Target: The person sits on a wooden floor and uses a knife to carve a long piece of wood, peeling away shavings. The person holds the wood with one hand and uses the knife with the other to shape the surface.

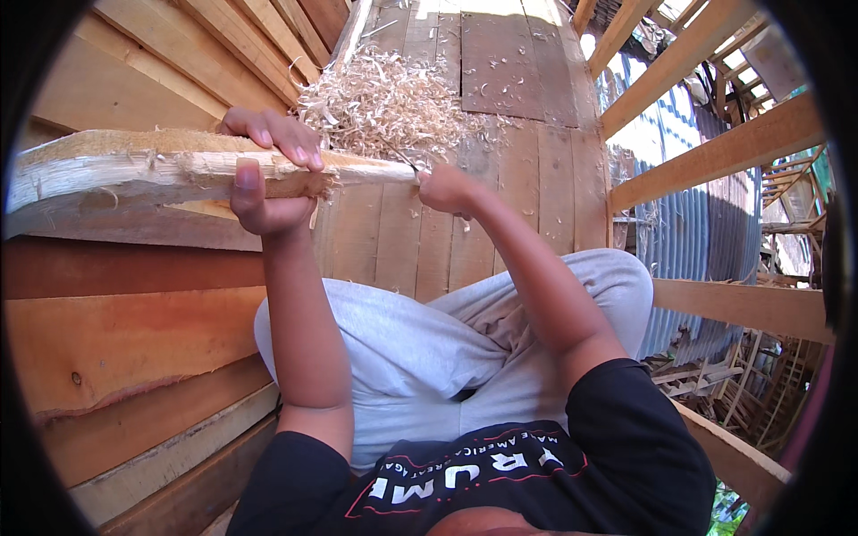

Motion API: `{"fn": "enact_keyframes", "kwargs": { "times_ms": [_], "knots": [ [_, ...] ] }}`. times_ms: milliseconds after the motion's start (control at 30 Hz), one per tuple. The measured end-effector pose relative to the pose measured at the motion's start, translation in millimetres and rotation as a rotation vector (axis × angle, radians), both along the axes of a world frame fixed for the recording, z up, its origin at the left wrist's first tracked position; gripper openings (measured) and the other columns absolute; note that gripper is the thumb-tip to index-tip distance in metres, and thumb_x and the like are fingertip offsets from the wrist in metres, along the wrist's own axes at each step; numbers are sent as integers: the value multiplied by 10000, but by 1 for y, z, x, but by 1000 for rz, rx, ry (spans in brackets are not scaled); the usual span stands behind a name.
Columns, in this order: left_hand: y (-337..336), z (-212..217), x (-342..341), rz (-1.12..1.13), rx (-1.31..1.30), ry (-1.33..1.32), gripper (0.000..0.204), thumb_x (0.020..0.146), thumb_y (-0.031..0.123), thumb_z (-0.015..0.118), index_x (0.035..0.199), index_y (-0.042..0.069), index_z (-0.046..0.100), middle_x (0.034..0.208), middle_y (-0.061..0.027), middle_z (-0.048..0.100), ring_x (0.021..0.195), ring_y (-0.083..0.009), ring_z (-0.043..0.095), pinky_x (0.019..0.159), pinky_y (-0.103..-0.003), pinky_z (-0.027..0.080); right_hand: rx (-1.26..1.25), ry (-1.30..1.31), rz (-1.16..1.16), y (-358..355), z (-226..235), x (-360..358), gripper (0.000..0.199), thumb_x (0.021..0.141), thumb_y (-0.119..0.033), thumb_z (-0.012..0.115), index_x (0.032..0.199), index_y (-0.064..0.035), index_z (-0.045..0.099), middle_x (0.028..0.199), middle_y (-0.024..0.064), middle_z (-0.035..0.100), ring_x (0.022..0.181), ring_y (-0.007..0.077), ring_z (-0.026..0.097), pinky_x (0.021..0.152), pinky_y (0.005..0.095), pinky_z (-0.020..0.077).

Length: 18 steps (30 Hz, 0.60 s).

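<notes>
A long pale piece of wood (143,174), rough along its near face, runs from the left edge toward the middle and narrows at its right end. My left hand (273,170) clasps it, fingers over the far side and thumb on the near side. At the narrow end, my right hand (447,190) is closed around a tool whose handle is hidden in the fist. Only a thin dark blade (407,161) shows, beside the wood's tip; whether it touches the wood I cannot tell.
Curled wood shavings (384,103) lie heaped on the plank floor (438,241) beyond my hands. Stacked boards (134,330) line the left side. Wooden rails (715,152) stand at the right, with corrugated metal sheets (697,223) behind them. My crossed legs (393,339) are below my hands.
</notes>
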<state>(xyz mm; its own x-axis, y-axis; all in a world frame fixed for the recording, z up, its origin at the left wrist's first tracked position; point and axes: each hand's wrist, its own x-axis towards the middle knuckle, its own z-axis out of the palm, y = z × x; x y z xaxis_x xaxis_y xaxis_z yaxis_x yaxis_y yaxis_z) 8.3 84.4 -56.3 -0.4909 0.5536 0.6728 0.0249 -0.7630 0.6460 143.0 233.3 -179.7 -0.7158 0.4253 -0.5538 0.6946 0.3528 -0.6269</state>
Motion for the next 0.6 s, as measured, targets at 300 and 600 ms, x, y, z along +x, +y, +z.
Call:
{"fn": "enact_keyframes", "kwargs": {
  "times_ms": [300, 600],
  "knots": [
    [-11, -4, -13, -45, 16, 28, 446, 811, 500, 607, 897, 92, 452, 677, -58, 501, 576, -176, 495, 606, -303, 406, 11, -93, 101, -18, 23, 37, 551, 1014, -339, 358, 767, 106, 569, 586, 174, 569, 455, 297, 558, 460, 435, 473],
    [-10, -4, -15, -111, 58, -11, 458, 779, 437, 692, 906, 82, 432, 680, -72, 522, 574, -174, 517, 590, -290, 432, -28, 7, -12, -2, 3, 2, 530, 995, -333, 384, 785, 115, 572, 604, 177, 571, 454, 269, 548, 463, 426, 472]
  ]
}}
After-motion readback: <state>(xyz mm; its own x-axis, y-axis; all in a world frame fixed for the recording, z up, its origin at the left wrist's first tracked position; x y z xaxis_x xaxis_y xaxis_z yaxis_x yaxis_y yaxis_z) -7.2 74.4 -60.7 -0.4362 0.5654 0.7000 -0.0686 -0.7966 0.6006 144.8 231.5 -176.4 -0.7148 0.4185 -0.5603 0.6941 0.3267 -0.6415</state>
